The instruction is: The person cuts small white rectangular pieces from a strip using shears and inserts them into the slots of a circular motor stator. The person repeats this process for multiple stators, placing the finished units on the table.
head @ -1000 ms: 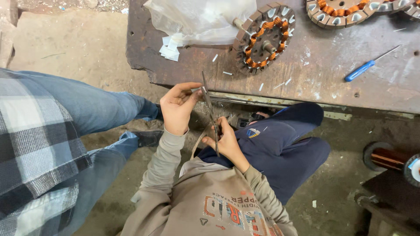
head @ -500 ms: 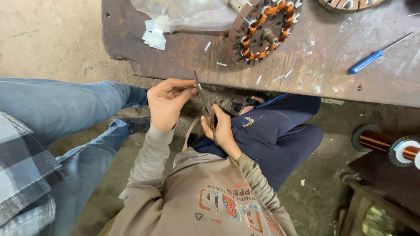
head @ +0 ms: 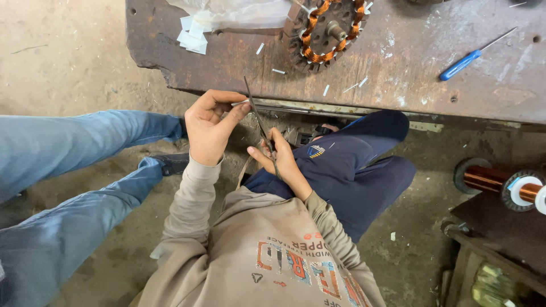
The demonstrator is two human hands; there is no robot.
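Observation:
My left hand pinches a thin white paper strip between thumb and fingers, just below the table edge. My right hand grips a pair of dark scissors by the handles. The blades point up and away, and they cross the strip's end. Both hands sit close together above my dark blue trousers. Beige sleeves cover my forearms.
A rusty metal table carries a stator with copper windings, a blue screwdriver, cut white slips and a clear plastic bag. Another person's jeans-clad legs lie at the left. A copper wire spool is on the right.
The view has tilted down, so the table has shifted up and the plaid sleeve is out of view. My hands keep the strip and the scissors, with the blades now at the strip.

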